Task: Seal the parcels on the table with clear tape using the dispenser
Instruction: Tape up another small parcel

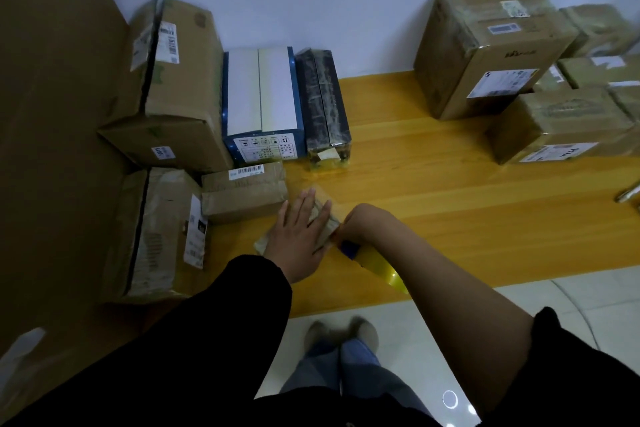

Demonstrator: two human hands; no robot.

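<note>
A small brown parcel (323, 215) lies on the yellow wooden table (433, 191) near its front edge. My left hand (299, 236) lies flat on top of it, fingers straight, pressing it down. My right hand (360, 222) is curled over at the parcel's right end and grips the tape dispenser (349, 248), of which only a blue part and a roll of clear yellowish tape (384, 269) show under my wrist. Most of the dispenser is hidden by my forearm.
Cardboard boxes (180, 80) are stacked at the left, with a blue-and-white box (261, 97), a dark taped box (323, 104) and a small brown parcel (244, 196) beside them. More taped parcels (485, 45) sit at the back right. A metal object (628, 196) lies at the right edge.
</note>
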